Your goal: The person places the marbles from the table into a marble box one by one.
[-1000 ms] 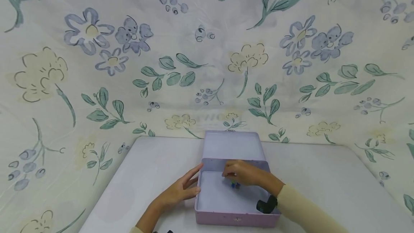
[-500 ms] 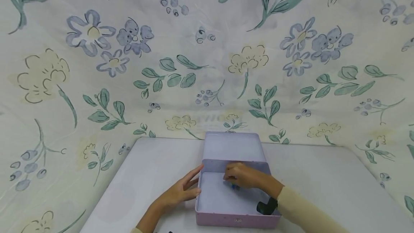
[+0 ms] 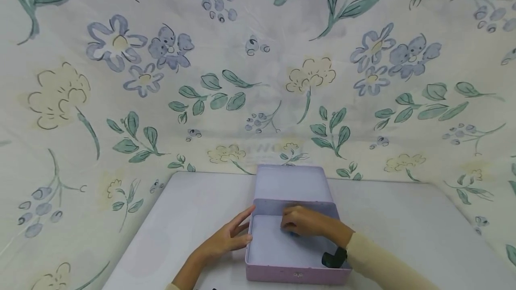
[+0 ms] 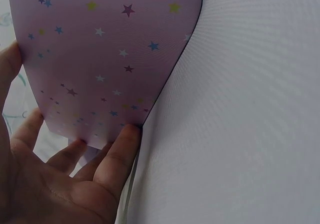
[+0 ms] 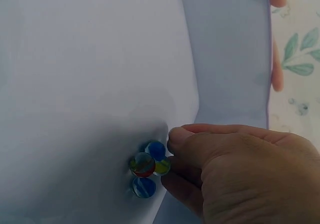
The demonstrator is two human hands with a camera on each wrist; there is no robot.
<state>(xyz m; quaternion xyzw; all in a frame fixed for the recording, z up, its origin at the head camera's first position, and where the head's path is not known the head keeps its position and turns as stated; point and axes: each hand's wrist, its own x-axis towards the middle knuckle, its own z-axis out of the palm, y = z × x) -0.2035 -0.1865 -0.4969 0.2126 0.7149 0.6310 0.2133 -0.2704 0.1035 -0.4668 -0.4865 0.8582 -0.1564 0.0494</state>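
A lilac hinged box [image 3: 297,274] stands with its lid [image 3: 292,182] tipped back; colored stars cover its outer wall [image 4: 125,38]. Inside, a tight cluster of several glass marbles sits on the floor, including a red-streaked marble [image 5: 144,165] on top, a blue marble [image 5: 144,188] and a yellow one [image 5: 162,167]. My right hand [image 3: 302,220] reaches in with curled fingers, thumb and fingertips pinching at the right side of the cluster. My left hand [image 3: 221,238] rests spread fingertips against the box's left side. In the head view the right hand covers most of the marbles.
The box rests on a white table [image 3: 395,232]. Behind it hangs a floral cloth [image 3: 258,79]. A black device [image 3: 334,258] sits at my right wrist, over the box's front right corner.
My right hand has lowered slightly over the marbles, which showed more below its fingers a second ago. The left hand stays at the box side.
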